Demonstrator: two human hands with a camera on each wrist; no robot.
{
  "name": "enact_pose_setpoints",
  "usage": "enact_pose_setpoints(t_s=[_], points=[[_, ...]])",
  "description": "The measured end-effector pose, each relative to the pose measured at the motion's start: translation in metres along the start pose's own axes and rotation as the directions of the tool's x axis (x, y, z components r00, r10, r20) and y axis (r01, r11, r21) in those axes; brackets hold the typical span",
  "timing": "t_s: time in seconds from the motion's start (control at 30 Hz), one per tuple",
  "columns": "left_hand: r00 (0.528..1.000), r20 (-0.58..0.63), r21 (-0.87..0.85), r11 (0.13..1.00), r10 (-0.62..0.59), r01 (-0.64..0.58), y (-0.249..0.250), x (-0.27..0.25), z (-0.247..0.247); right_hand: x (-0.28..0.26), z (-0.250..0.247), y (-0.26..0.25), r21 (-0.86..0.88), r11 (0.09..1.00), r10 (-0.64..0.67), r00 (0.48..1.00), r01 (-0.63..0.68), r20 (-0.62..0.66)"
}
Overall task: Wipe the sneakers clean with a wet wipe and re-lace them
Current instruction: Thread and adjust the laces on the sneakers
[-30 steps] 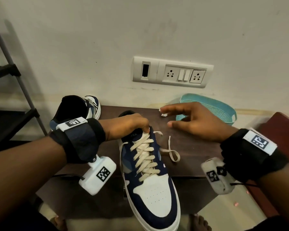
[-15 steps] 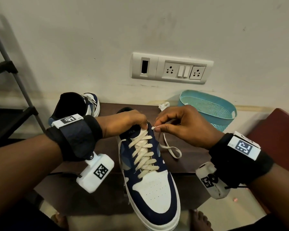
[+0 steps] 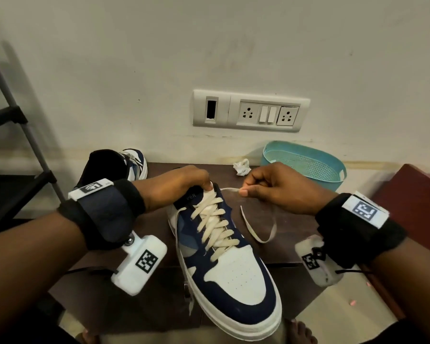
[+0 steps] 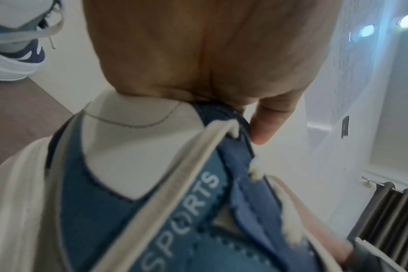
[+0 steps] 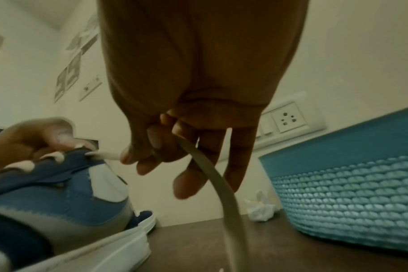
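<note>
Far left, well away from either grip, there's a dark shoe rack (image 3: 15, 145), then the second sneaker (image 3: 114, 165) parked at the back of the brown table (image 3: 291, 242), just behind the left wrist. Left hand (image 3: 174, 187) is curled over the collar of the navy and white sneaker (image 3: 224, 249), fingers wrapped down around the top of the tongue, thumb tip pressing where the top cream lace (image 3: 216, 219) crossings sit. From the left wrist camera you can see "SPORTS" printed on the sneaker's side (image 4: 186, 217) right under that hand (image 4: 210, 55), pretty blurry though, so I can't say exactly which eyelet the thumb is on. A short stretch of lace runs taut from the top eyelet across to the right hand (image 3: 281, 189), which has it pinched between thumb and forefinger, other fingers curled in. The loose end (image 3: 261, 232) droops below that grip in a loop on the table. Just behind the right hand sits a crumpled wet wipe (image 3: 242, 166), and beside it to the right a teal plastic basket (image 3: 305, 165) against the wall. White switch and socket panel (image 3: 251, 111) above all that
</note>
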State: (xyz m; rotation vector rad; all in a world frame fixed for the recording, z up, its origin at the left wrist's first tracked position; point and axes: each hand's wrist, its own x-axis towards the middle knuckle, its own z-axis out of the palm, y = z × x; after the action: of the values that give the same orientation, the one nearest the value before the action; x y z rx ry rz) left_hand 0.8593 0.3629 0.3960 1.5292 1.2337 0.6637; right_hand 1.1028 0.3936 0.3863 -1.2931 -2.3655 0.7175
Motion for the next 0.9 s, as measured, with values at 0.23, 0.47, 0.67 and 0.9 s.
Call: enact_pose_setpoints(t_s=[0.23,0.47,0.67,0.9], points=[[0.996,-0.042,-0.347,0.936,-0.08,0.061,0.004,-0.008,-0.021,-0.025,-0.045,0.04,0.2,0.962,0.215,0.967,-0.186,-0.135],[0.992,-0.077,-0.687,0.726,-0.102,0.021,0.014,-0.005,-0.026,-0.032,-0.047,0.058,0.236,0.924,0.351,0.912,-0.301,-0.213],[0.995,0.009,-0.906,0.421,-0.103,0.051,0.023,-0.007,-0.013,-0.03,-0.048,0.048,0.302,0.907,0.383,0.871,-0.293,-0.307],[0.974,-0.067,-0.996,0.065,-0.216,-0.054,0.021,0.005,0.01,-0.018,-0.015,0.001,0.441,0.874,0.307,0.935,-0.203,-0.176]])
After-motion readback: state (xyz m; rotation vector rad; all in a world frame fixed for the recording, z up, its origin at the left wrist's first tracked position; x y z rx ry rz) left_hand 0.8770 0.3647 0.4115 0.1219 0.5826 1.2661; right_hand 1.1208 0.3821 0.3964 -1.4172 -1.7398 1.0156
